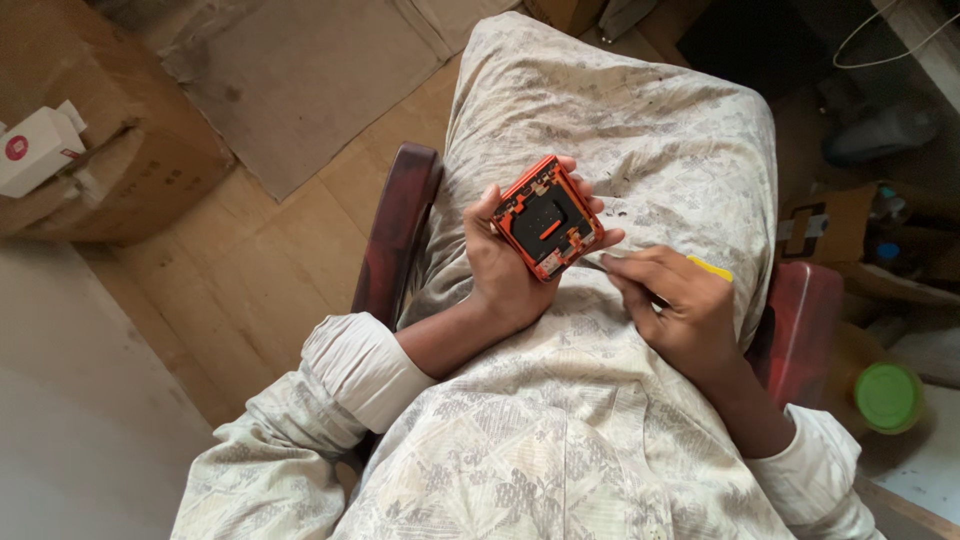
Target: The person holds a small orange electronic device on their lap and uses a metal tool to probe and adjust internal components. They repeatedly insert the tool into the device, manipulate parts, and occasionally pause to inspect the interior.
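Orange plastic frames the small square device (548, 218) that we see gripped in the left hand (505, 262), held above the lap with its dark inner panel facing up; the fingers curl around its far edge and the thumb presses on the near left side, so the underside and much of that hand's palm are hidden from us. Our view of the right hand (675, 305) shows it pinched closed around a thin tool (640, 268) with a yellow handle; only the yellow end pokes out behind the knuckles, and the slim metal tip reaches the device's lower right corner, though we cannot tell whether it actually touches or enters the casing. Small parts on the panel are too tiny for us to make out. Both hands sit over a pale patterned garment (620, 120) that covers the knees. A dark red chair arm (395, 235) shows on the left and another (800, 320) on the right, both partly covered by sleeves. At the right edge a green lid (888, 396) sits on a container that is mostly cut off, and a cardboard box (110, 130) at upper left carries a small white carton (38, 148).
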Demonstrator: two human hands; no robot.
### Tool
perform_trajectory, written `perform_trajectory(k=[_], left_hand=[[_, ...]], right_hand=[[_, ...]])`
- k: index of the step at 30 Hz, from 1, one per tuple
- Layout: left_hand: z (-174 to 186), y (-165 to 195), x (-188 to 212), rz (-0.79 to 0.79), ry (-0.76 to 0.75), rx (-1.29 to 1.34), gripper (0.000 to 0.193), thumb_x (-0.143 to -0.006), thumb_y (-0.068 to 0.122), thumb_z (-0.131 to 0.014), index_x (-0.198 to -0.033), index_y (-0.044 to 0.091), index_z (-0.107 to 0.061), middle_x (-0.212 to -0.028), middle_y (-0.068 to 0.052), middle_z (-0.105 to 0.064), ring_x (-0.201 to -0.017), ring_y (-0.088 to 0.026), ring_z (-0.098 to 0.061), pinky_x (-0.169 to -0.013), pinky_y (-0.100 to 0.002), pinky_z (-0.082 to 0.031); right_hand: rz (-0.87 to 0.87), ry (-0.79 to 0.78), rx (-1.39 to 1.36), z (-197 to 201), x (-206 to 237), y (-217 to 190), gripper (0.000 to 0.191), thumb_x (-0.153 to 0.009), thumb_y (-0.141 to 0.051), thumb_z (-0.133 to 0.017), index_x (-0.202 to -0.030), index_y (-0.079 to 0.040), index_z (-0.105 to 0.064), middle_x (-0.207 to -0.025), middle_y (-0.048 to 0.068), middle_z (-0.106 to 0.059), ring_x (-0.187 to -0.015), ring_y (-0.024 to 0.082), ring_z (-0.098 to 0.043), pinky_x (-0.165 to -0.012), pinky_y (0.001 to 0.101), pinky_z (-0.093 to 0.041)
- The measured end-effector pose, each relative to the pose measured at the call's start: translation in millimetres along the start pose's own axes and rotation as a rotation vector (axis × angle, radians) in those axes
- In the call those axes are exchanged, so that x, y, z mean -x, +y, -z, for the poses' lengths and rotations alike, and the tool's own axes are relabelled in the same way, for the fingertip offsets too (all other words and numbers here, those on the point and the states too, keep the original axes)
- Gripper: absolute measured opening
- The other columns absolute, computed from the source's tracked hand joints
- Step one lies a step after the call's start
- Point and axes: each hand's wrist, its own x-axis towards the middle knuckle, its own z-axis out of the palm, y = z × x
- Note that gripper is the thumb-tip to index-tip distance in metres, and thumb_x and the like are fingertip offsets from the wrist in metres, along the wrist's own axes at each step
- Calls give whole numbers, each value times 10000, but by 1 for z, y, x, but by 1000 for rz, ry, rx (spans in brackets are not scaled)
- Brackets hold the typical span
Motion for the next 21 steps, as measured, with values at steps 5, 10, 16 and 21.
perform_trajectory(k=[5, 10, 16, 21], left_hand=[[-2, -5, 5, -5, -24, -5, 662, -1074, 515, -403, -1508, 21, -480, -1295, -142, -626, -1252, -305, -616, -1134, -657, -474], [-9, -8, 11, -21, -7, -85, 629, -1055, 476, -442, -1506, 38, -477, -1322, -154, -612, -1288, -317, -593, -1155, -681, -446], [-25, -9, 26, -37, -94, -108, 589, -987, 435, -524, -1469, 104, -460, -1343, -194, -575, -1324, -345, -568, -1193, -606, -406], [-34, -9, 36, -64, -150, -269, 541, -1019, 473, -537, -1402, 103, -442, -1437, -298, -533, -1238, -326, -564, -1201, -485, -410]], right_hand=[[22, 145, 120, 4, 9, -3, 181, -921, -9, -792, -1089, -65, -755, -960, 96, -743, -813, 182, -727, -689, 300, -560], [-37, 167, 22, 4, 21, -1, 173, -969, 14, -740, -1134, -31, -717, -977, 100, -732, -773, 127, -707, -666, 265, -556], [-188, 185, -450, 5, 40, 6, 90, -1081, -42, -602, -1115, -62, -682, -968, 64, -662, -650, 48, -639, -515, 164, -456], [-551, -23, -702, 3, 42, 7, 220, -1000, -161, -623, -1105, 6, -722, -808, 63, -668, -535, 46, -520, -438, 187, -362]])
